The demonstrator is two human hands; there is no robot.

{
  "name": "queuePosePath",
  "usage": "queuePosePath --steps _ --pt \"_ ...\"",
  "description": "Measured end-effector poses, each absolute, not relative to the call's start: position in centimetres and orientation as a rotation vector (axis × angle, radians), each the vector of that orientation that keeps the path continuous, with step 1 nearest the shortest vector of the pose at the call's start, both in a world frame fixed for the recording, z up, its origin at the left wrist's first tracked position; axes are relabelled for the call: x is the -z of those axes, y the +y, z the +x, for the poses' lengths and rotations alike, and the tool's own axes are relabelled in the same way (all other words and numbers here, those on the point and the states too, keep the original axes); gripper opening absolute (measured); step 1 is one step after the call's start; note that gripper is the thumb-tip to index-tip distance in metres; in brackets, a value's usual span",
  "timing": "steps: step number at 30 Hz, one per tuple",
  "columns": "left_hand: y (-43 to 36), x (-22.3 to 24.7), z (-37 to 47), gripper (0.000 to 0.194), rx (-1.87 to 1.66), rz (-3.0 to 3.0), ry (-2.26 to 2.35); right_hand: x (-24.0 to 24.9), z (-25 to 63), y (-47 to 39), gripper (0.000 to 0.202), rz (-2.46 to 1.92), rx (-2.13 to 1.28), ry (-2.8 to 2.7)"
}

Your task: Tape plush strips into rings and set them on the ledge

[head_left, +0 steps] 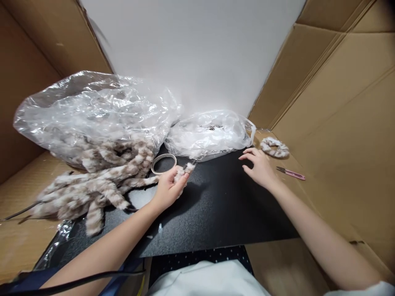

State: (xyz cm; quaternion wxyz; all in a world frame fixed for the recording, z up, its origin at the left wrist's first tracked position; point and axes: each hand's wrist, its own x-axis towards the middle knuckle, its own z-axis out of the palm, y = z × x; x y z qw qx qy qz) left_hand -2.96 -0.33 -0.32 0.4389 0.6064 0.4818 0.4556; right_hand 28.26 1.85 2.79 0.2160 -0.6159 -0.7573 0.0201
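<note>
My left hand is closed around a small white furry fabric piece, whose end pokes out between thumb and fingers with a dark strip at it. Most of that piece is hidden by the hand. Over the right part of the black table, my right hand is open, fingers spread and holding nothing. Just beyond it lies a furry ring, like a scrunchie, in white and brown. Pink-handled thread snips rest to the right of the wrist. Left of my left hand is a heap of brown-and-white furry strips.
A big clear plastic bag rises behind the heap. Beside it sits a smaller bag with small items inside. A roll of tape lies near my left hand on the black table. Cardboard walls stand at both sides.
</note>
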Motion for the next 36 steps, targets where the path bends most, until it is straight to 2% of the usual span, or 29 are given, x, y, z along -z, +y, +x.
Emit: queuePosePath --steps 3,6,8,12,17,26,29,33,36 --pt "-0.4 0.1 -2.8 0.028 -1.079 1.797 1.126 -3.3 24.5 0.7 0.013 -1.438 -0.489 -2.053" --pt "-0.5 0.1 -2.5 0.027 -0.931 1.936 1.041 -4.0 20.9 0.1 0.023 -1.226 -0.801 -1.976" --pt "-0.5 0.2 -2.3 0.026 -0.844 1.992 0.993 -4.3 19.1 0.1 0.025 -1.085 -0.847 -2.032" --pt "-0.5 0.3 -2.3 0.027 -0.761 2.022 0.978 -4.2 17.5 1.0 0.003 -0.951 -0.744 -2.223" --pt "-0.3 0.2 -2.6 0.028 -0.695 1.998 0.975 -4.1 18.2 1.5 0.007 -0.982 -0.723 -2.129" --pt "0.4 -0.1 -2.4 0.037 -0.768 1.915 0.978 -3.1 18.3 2.1 0.012 -1.075 -0.933 -1.812" --pt "0.6 -0.1 -2.6 0.037 -0.815 1.881 0.965 -2.8 18.7 2.4 0.017 -1.088 -1.166 -1.684" --pt "0.5 -0.6 -2.1 0.036 -0.869 1.793 1.004 -2.4 18.1 2.0 0.041 -1.031 -1.607 -1.354" --pt "0.4 -1.4 -1.4 0.037 -0.895 1.711 1.044 -2.0 16.6 1.2 0.041 -0.967 -1.648 -1.207"
